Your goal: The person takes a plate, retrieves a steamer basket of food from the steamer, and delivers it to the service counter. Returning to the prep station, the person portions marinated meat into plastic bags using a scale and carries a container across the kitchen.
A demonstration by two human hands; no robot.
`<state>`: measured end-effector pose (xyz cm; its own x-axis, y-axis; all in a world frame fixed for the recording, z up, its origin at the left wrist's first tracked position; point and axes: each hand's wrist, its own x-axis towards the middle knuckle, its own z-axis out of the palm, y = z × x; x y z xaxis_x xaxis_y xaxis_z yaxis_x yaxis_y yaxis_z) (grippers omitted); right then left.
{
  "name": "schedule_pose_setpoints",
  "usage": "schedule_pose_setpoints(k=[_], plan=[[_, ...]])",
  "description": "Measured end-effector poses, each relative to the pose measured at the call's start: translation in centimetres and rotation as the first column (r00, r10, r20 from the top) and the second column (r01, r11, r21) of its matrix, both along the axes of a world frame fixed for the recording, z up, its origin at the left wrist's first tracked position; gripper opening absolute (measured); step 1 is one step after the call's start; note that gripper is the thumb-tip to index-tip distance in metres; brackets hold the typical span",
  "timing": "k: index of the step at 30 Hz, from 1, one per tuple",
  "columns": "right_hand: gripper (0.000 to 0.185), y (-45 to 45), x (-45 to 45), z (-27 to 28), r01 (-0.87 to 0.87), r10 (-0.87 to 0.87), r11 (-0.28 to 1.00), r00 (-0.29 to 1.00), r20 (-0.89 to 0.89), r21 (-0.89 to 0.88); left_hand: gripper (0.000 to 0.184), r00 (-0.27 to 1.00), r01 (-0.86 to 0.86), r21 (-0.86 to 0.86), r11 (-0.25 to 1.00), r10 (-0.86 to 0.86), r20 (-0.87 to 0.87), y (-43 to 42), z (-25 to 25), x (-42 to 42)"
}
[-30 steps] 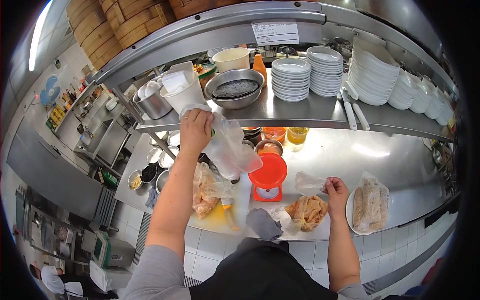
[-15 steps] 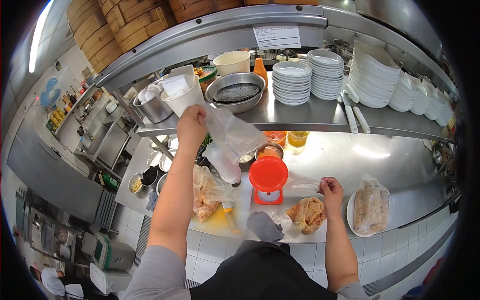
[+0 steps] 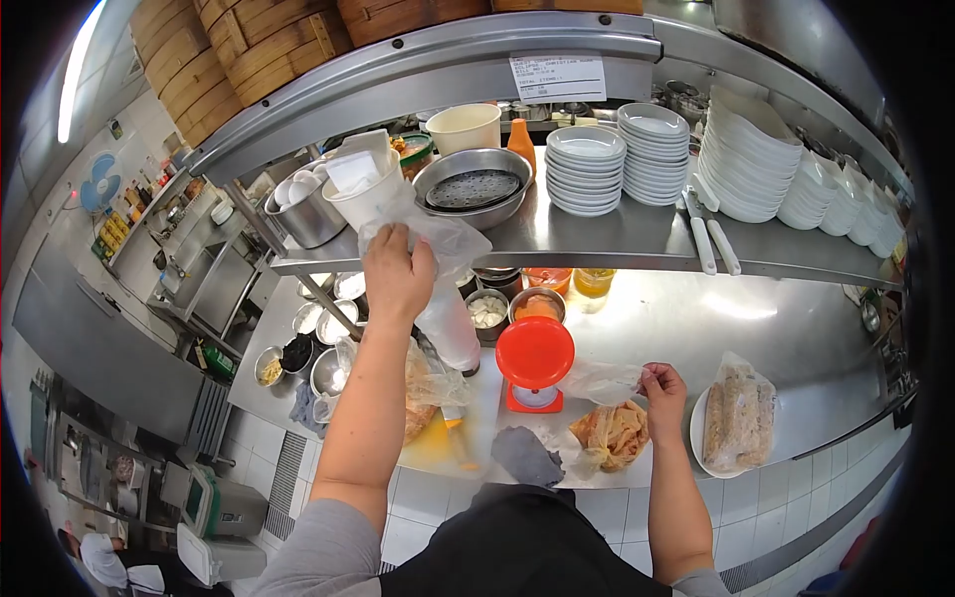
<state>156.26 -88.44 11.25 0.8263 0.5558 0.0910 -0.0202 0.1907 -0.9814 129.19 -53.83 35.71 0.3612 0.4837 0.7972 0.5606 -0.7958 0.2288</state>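
At the shelf's front edge, my left hand point(image 3: 400, 274) has its fingers curled on thin clear plastic point(image 3: 453, 239), which bunches beside a white tub point(image 3: 365, 194). Below that hand hangs more cloudy plastic point(image 3: 448, 328). My right hand point(image 3: 664, 393) pinches the edge of a small clear plastic bag point(image 3: 605, 381) over the counter. Just beneath is an open bag of brownish-orange food pieces point(image 3: 610, 436). A red kitchen scale point(image 3: 535, 353) stands between my hands. Partly behind my left forearm, another food bag point(image 3: 423, 393) lies on the cutting board point(image 3: 482, 413) near a yellow-handled knife point(image 3: 458, 438).
A grey cloth point(image 3: 528, 456) lies before the scale. To the right, a wrapped block of food point(image 3: 739, 413) rests on a white plate point(image 3: 699, 448). Above, the shelf holds stacked dishes point(image 3: 585, 169), a metal bowl point(image 3: 473, 189) and two white-handled knives point(image 3: 711, 244). Several small bowls sit at left.
My left hand has moved slightly down and right, turning its back to me; the plastic it held stretched out is now bunched. My right hand stays nearly still with its bag.
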Motion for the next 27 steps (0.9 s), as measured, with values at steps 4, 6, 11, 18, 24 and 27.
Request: schedule_pose_setpoints(k=[4, 6, 11, 18, 24, 27], plan=[[0.005, -0.3, 0.1, 0.1, 0.012, -0.012, 1.000, 1.000, -0.018, -0.002, 0.033, 0.997, 0.072, -0.093, 0.993, -0.075, -0.032, -1.5, 0.6, 0.5], [0.005, -0.2, 0.2, 0.2, 0.014, -0.014, 1.000, 1.000, -0.022, 0.000, 0.031, 0.997, 0.026, -0.253, 0.967, -0.007, 0.073, -0.6, 0.1, 0.7], [0.005, -0.3, 0.6, -0.3, 0.031, -0.031, 1.000, 0.999, -0.024, -0.004, 0.031, 0.936, -0.061, -0.055, 0.997, 0.076, 0.343, 1.0, -0.2, 1.4], [0.005, -0.3, 0.4, 0.2, 0.030, -0.031, 0.999, 0.999, -0.019, -0.009, 0.011, 0.968, -0.135, 0.100, 0.986, 0.153, -0.201, 2.1, 0.5, 0.2], [0.004, 0.1, 0.2, 0.4, 0.017, -0.017, 1.000, 0.998, -0.058, 0.009, 0.014, 0.966, -0.156, 0.118, 0.981, 0.127, 0.225, 1.9, 1.2, 1.8], [0.005, 0.0, 0.1, 0.5, 0.019, -0.018, 1.000, 0.998, -0.061, 0.014, 0.017, 0.908, -0.364, 0.274, 0.890, 0.275, 0.315, 0.7, 1.9, 2.3]])
